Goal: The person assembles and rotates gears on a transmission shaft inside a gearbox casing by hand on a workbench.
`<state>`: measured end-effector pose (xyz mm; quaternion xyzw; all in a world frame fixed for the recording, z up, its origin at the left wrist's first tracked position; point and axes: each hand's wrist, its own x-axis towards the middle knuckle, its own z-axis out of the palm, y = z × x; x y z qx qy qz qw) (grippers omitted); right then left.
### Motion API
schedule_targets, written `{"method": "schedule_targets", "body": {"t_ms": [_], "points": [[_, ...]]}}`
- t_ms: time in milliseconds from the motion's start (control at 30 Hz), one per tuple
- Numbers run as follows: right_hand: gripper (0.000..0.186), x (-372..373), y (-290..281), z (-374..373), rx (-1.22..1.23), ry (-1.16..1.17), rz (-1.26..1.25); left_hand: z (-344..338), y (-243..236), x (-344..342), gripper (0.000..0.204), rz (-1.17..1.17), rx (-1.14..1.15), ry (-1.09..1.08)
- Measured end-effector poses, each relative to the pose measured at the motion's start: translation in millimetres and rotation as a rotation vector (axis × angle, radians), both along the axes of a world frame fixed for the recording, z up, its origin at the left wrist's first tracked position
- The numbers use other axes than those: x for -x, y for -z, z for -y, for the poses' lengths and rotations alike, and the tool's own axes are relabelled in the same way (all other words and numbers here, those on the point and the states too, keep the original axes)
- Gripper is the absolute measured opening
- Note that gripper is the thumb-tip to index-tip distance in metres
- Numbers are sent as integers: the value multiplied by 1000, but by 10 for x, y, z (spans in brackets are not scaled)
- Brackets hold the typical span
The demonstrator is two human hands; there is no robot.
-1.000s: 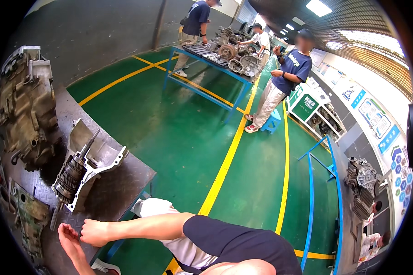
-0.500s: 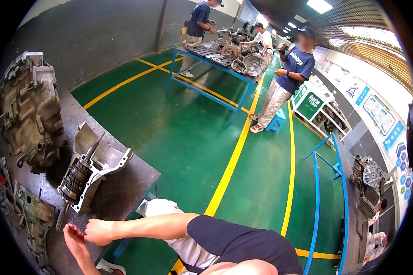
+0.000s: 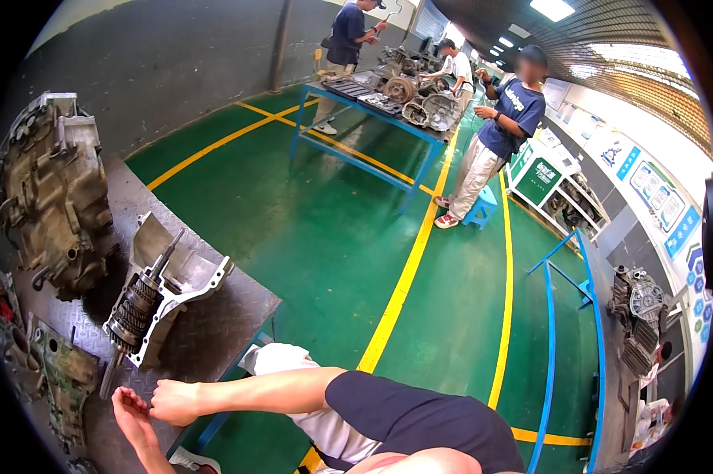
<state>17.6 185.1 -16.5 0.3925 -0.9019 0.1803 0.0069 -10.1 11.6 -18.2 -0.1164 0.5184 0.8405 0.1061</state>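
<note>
My left hand (image 3: 133,414) is half curled beside the table's near edge, its fingers bent in toward the palm. Close against it is my right hand (image 3: 172,401), a closed fist with the thumb side up. Whatever the fingers hold, if anything, is hidden. Just beyond them lies the end of a gear shaft (image 3: 138,304), a dark stack of gears resting in an open half of a metal gearbox housing (image 3: 202,280). Neither hand appears to touch the shaft. The metal table (image 3: 242,316) carries these parts.
A large gearbox case (image 3: 56,197) stands at the table's far left, with a greenish metal casting (image 3: 62,379) nearer. Across the green floor, a blue-framed bench (image 3: 364,158) holds engine parts; people stand around it. A blue stool (image 3: 480,209) and blue frame (image 3: 548,340) are to the right.
My hands keep almost the same pose, and the whole view shifts slightly. At the far bench, the person on the left now holds up a bent metal rod-like tool.
</note>
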Motion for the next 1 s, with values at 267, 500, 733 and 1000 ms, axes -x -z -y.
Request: {"method": "schedule_targets", "body": {"t_ms": [267, 500, 733, 1000], "points": [[16, -17, 17, 3, 2, -13, -21, 14, -10, -23, 20, -16, 12, -4], [16, -8, 15, -53, 13, 20, -45, -19, -28, -14, 21, -44, -3, 7], [16, -6, -11, 0, 5, -11, -47, 41, -36, -35, 21, -60, -6, 4], [13, -25, -34, -36, -39, -3, -35, 23, -51, -33, 21, -71, -19, 21]]}}
